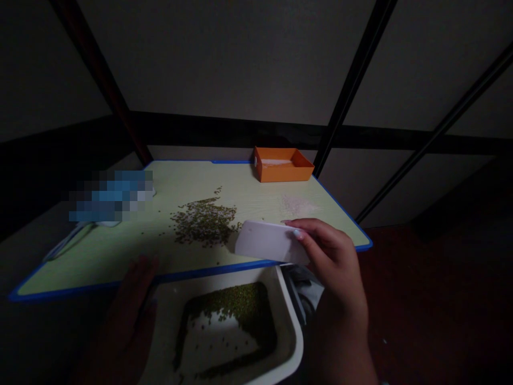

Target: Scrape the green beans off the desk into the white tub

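My right hand (334, 251) pinches a flat white plastic scraper (266, 240) between thumb and fingers, tilted over the table's front edge. Just left of the scraper, small green beans (206, 222) with pale bits among them lie spread on the table. Below the edge sits a white basin (294, 342) with more green beans (248, 299) along its sides and a bare patch in its middle. In deep shadow, my left hand (134, 305) is at the basin's left side, thumb along the rim and fingers beside the table edge; its grip is dimly visible.
The pale yellow table (180, 174) has a blue rim. An orange tray (284, 174) with white stuff inside stands at the back right. A pinkish-white scatter of grains (296, 204) lies in front of it. A blurred-out blue object (116, 195) with a cable lies left.
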A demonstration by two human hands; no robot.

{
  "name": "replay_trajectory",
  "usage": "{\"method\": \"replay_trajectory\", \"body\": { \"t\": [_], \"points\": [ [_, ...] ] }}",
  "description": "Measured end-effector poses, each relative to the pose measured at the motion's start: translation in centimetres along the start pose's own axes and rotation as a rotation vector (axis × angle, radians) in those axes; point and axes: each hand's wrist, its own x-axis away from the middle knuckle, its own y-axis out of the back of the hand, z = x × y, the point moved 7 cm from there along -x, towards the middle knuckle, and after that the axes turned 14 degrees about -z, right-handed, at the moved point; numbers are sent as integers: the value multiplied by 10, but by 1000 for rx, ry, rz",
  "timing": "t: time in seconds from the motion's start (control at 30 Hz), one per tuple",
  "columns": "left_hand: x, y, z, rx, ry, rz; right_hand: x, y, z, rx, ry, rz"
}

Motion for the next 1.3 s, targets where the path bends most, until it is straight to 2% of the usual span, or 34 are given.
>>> {"method": "replay_trajectory", "body": {
  "t": [0.13,0.23,0.33,0.43,0.57,0.67,0.9,1.03,1.3],
  "points": [
    [0,1,1,5,11,0,4,-17,5,-24,4,55],
    [1,2,1,10,8,3,8,-38,9,-39,52,160],
    [2,2,1,9,6,9,12,-49,14,-82,98,266],
    [2,1,2,13,13,6,13,-43,18,-91,116,289],
    [0,3,2,13,21,-3,13,-26,26,-12,154,222],
    [1,2,2,1,20,14,17,-21,36,59,191,213],
    [0,0,6,6,-15,-1,39,-37,53,228,279,400],
    [0,1,7,16,-22,-1,39,-32,44,378,183,440],
    [-2,0,6,8,-37,-2,18,-2,19,594,112,272]
  ]
}}
